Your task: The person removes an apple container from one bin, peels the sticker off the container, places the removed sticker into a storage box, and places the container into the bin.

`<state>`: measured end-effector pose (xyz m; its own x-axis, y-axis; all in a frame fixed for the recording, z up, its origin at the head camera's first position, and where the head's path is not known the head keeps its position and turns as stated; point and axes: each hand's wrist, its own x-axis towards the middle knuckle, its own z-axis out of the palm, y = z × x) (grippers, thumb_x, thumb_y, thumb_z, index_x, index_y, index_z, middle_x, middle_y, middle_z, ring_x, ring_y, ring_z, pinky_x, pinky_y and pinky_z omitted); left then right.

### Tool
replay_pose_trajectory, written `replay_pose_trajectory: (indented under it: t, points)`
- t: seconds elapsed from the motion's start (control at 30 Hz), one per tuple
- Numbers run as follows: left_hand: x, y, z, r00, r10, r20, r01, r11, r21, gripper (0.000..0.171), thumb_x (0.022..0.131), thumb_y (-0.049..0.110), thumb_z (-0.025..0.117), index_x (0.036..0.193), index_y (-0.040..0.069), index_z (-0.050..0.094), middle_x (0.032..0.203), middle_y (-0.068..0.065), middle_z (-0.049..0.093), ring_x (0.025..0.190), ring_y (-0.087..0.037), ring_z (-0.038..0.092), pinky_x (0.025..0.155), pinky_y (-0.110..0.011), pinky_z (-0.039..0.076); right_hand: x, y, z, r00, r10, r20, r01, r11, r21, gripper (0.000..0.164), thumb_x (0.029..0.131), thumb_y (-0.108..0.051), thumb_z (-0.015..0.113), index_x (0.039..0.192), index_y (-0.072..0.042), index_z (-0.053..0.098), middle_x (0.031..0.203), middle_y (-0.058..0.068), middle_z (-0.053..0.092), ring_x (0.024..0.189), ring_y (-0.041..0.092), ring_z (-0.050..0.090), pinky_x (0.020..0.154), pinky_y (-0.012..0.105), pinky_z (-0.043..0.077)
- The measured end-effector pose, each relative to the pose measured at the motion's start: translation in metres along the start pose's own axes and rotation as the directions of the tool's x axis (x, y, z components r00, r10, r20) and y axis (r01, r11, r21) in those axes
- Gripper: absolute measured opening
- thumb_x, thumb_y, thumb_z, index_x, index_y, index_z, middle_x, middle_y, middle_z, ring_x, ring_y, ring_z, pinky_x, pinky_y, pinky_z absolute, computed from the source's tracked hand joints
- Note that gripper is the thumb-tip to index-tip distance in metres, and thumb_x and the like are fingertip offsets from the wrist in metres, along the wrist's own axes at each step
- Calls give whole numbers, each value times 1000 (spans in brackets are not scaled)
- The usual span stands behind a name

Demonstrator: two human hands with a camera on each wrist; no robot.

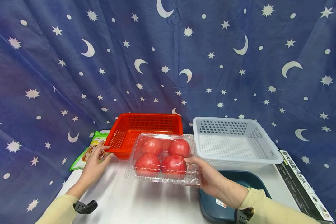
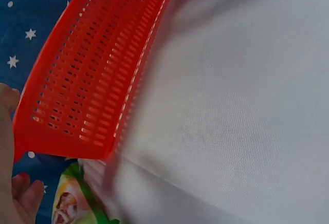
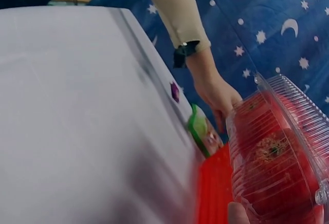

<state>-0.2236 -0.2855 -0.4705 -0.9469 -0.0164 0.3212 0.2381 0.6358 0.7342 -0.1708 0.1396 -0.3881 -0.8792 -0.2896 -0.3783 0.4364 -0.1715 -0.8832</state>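
Observation:
My right hand (image 1: 217, 183) grips the right side of a clear plastic clamshell box (image 1: 130, 166), its thumb at the near right. Inside the box sit several red fruits (image 1: 147, 165) that look like apples. The box is held above the white table, in front of a red plastic basket (image 1: 154, 120). At the left, my left hand (image 1: 93, 166) pinches the near left corner of that basket; in the left wrist view its fingers (image 2: 28, 198) show beside the rim. Behind this hand lies a green and yellow printed food bag (image 1: 79, 161).
A white plastic basket (image 1: 226, 157) stands at the back right. Nearer, a dark blue tub (image 1: 217, 208) sits partly beneath my right forearm. A long black and white printed box (image 1: 302, 186) lies along the right edge. Behind the white table (image 1: 123, 199) hangs a blue star-patterned curtain (image 1: 168, 56).

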Motion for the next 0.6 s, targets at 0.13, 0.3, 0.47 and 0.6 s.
replay_pose_trajectory:
  t: [0.13,0.3,0.47,0.6]
  points:
    - [2,-7,4,1000,-31,0,31,998,-58,43,101,29,68,130,1,54,165,-20,25,137,-43,46,102,-26,47,7,-6,-4,1000,-10,-17,10,1000,-3,63,92,-33,65,144,-10,39,123,12,65,102,24,67,85,39,58]
    - [6,-13,10,999,-34,-33,27,984,-177,41,101,22,68,127,-4,49,164,-22,26,128,-41,55,90,-4,41,18,-17,-8,999,-30,-23,30,999,23,61,92,-30,63,144,-10,38,120,14,67,98,26,70,86,44,59]
    - [9,-18,18,995,-49,-85,25,966,-259,38,101,12,67,127,-8,47,162,-26,27,121,-42,57,84,-4,45,33,-29,-8,998,-47,-53,49,998,35,64,92,-32,65,146,-12,37,125,16,64,99,27,70,86,48,60]
    - [10,-18,24,991,-77,-110,38,946,-322,38,101,7,65,127,-10,44,161,-27,26,126,-45,53,84,-4,45,46,-38,-6,997,-47,-68,49,998,41,69,91,-33,66,149,-15,34,133,17,58,102,26,67,86,47,60]
